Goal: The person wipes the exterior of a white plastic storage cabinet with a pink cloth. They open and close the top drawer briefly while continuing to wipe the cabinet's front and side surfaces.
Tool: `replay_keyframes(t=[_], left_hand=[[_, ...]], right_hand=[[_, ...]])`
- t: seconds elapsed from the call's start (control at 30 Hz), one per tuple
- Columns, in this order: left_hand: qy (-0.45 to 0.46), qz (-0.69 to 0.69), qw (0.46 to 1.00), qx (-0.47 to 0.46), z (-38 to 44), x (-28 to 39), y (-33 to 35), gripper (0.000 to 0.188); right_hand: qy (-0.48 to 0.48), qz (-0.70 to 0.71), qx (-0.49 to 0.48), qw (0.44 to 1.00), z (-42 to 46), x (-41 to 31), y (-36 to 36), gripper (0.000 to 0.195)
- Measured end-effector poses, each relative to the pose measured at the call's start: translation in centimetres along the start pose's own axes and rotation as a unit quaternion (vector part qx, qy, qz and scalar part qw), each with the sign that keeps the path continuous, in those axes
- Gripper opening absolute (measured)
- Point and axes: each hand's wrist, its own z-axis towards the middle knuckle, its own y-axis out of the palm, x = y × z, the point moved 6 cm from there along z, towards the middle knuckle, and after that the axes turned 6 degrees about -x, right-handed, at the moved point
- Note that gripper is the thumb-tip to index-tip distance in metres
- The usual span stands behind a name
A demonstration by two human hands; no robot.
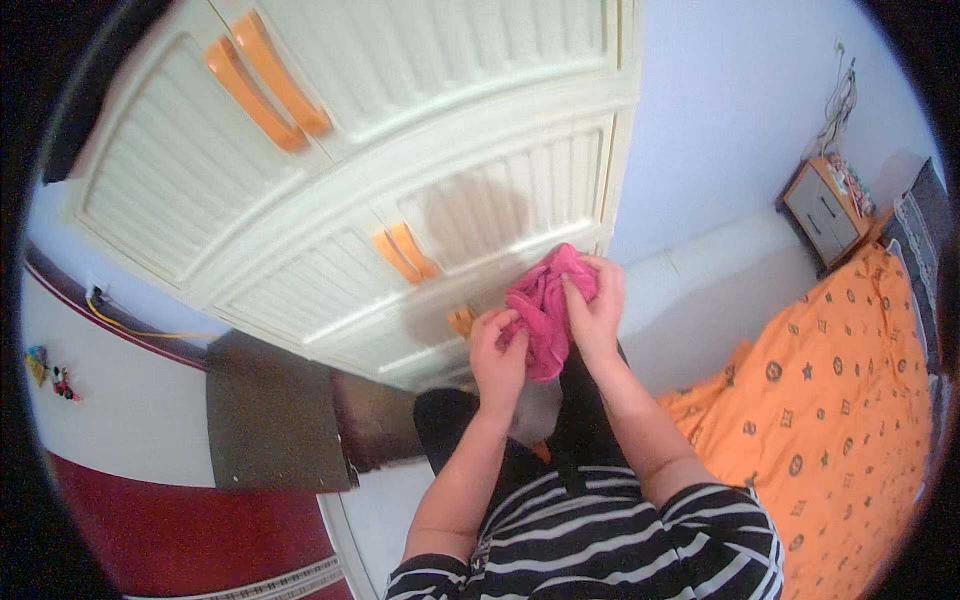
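A bunched pink cloth (547,311), crumpled into folds, is held up between my two hands in front of my body. My left hand (498,351) grips its lower left side with thumb and fingers. On its upper right side, my right hand (598,304) has the thumb on the front and the fingers over the edge. Part of the cloth is covered by my fingers, and its exact kind cannot be told. Beyond the cloth stands a cream cabinet (360,165) with orange handles (405,253); its doors are closed.
A bed with a patterned orange cover (810,405) lies at the right. Behind it stands a small nightstand (825,210) with things on top and cables above. At the left are a dark brown panel (274,420), a dark red surface (187,517) and a yellow cable (142,331).
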Motion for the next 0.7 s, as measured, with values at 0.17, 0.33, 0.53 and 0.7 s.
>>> replay_keyframes(t=[0.17, 0.33, 0.53, 0.7], left_hand=[[0.244, 0.033, 0.967, 0.069, 4.3, 15.6, -1.2, 0.038], [0.319, 0.115, 0.939, 0.054, 7.4, 21.6, -0.2, 0.046], [0.267, 0.123, 0.955, 0.029, 5.9, 18.7, 0.3, 0.045], [0.159, -0.132, 0.978, 0.015, 5.0, 12.5, 0.5, 0.045]], right_hand=[[-0.251, 0.048, 0.183, 0.949, 8.7, -12.6, -6.7, 0.042], [-0.273, 0.017, 0.266, 0.924, 15.8, -15.5, -7.1, 0.045], [-0.256, -0.09, 0.176, 0.946, 12.9, -16.2, -4.0, 0.052], [-0.323, -0.071, 0.103, 0.938, 9.2, -14.5, -1.1, 0.049]])
